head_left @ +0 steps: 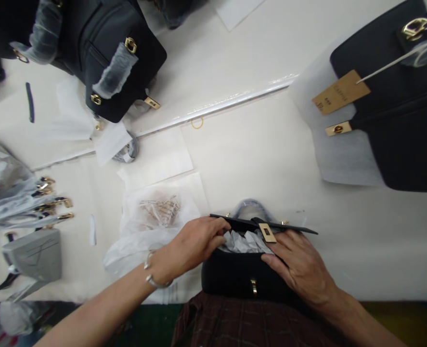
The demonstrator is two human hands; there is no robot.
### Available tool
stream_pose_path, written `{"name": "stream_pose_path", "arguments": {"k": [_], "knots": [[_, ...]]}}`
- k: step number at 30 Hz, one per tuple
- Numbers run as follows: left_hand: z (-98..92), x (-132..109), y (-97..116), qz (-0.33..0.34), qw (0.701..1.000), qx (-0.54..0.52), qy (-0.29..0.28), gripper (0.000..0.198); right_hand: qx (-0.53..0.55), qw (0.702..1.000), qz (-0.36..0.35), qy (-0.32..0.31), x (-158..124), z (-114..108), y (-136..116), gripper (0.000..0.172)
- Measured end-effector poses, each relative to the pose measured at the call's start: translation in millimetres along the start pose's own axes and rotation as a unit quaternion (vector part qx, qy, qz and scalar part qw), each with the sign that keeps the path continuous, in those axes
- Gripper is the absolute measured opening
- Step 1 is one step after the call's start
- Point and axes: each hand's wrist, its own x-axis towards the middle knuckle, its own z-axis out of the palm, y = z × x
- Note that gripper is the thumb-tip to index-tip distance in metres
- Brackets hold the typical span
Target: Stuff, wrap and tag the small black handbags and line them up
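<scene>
At the near edge of the white surface [242, 164], a black smooth handbag [229, 274] sits open, crumpled whitish paper [244, 242] inside. The left hand [195, 241] curls at its flap's [240, 223] left end; the right hand [303, 262], well apart, spans the right end. I cannot tell whether either of the 2 grips.
</scene>
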Motion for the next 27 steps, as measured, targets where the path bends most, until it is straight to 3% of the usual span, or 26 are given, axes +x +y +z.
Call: {"name": "stream_pose_path", "arguments": {"k": [2,3,6,9,11,15,17,22,24,27], "knots": [[9.6,-9.7,14.5,0.043,0.995,0.021,0.087,0.031,-0.006,1.000,-0.002,-0.001,1.9,-0.8,-1.7,0.019],[17.8,-12.6,21.3,0.080,0.991,0.041,0.102,0.038,-0.006,1.000,-0.003,0.001,2.1,-1.1,-2.8,0.019],[53.2,-11.9,32.8,0.155,0.979,0.102,0.085,0.054,-0.010,1.000,0.004,0.023,-0.8,-2.8,-8.3,0.018],[87.2,-4.8,32.4,0.107,0.978,0.120,0.135,0.052,-0.031,0.998,0.025,0.055,-6.0,-5.8,-17.9,0.028],[99.3,-2.1,30.4,0.072,0.977,0.102,0.172,0.051,-0.033,0.997,0.030,0.058,-7.8,-6.7,-25.4,0.032],[100.4,2.3,26.8,0.097,0.989,0.029,0.105,0.049,-0.016,0.999,0.013,0.027,-6.5,1.3,-30.9,0.022],[97.9,8.0,23.4,0.095,0.993,0.013,0.074,0.046,-0.019,0.999,0.006,0.038,-5.0,10.4,-24.9,0.027],[95.6,21.1,16.4,0.070,0.992,-0.002,0.108,0.041,-0.013,0.998,0.008,0.067,-1.0,26.2,-4.3,0.023],[95.5,20.9,17.2,0.053,0.991,-0.010,0.126,0.046,-0.021,0.996,0.016,0.085,0.3,24.6,-3.6,0.017],[96.2,19.6,18.6,0.063,0.989,0.009,0.135,0.049,-0.088,0.989,0.028,0.114,1.4,18.7,-9.8,0.024]]}}
